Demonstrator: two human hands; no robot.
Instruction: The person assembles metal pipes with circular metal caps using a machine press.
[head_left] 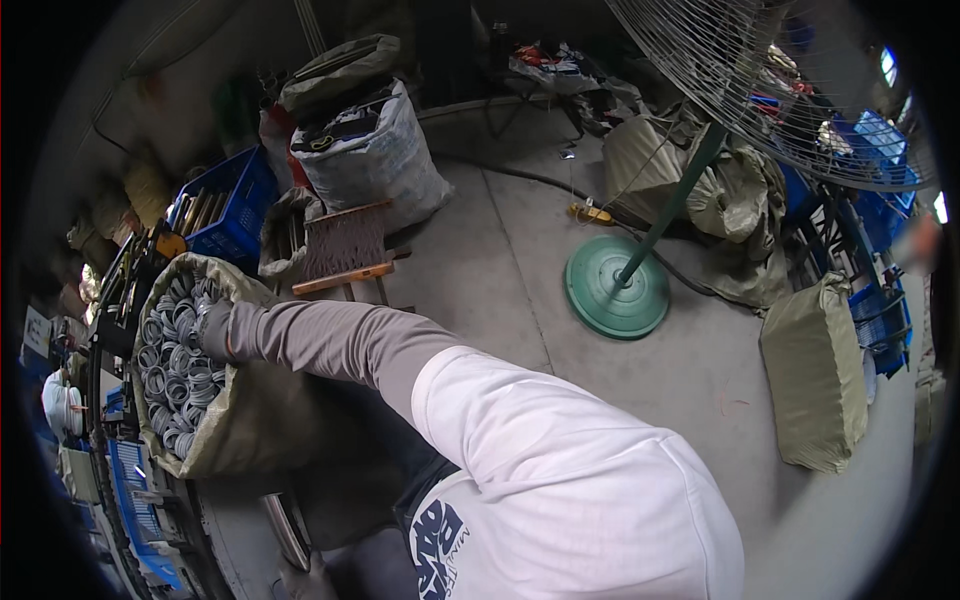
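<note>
My right arm, in a white short sleeve over a grey-brown undersleeve, stretches to the left across the view. Its end reaches into the mouth of an olive woven sack point(255, 425). There my right hand point(215, 332), apparently in a grey glove, touches the heap of small grey coiled rings point(175, 375) that fills the sack. Its fingers are too dark and too buried among the coils to tell whether they grip one. I cannot make out my left hand. A shiny metal bar point(287, 530) shows below the sack, beside a blurred grey shape.
A wooden stool with a woven seat point(343, 245) stands beyond the sack, near a stuffed white sack point(375, 165) and a blue crate point(232, 205). A fan's green round base point(617, 287) stands on the floor. An olive wrapped bale point(815, 375) lies at the right.
</note>
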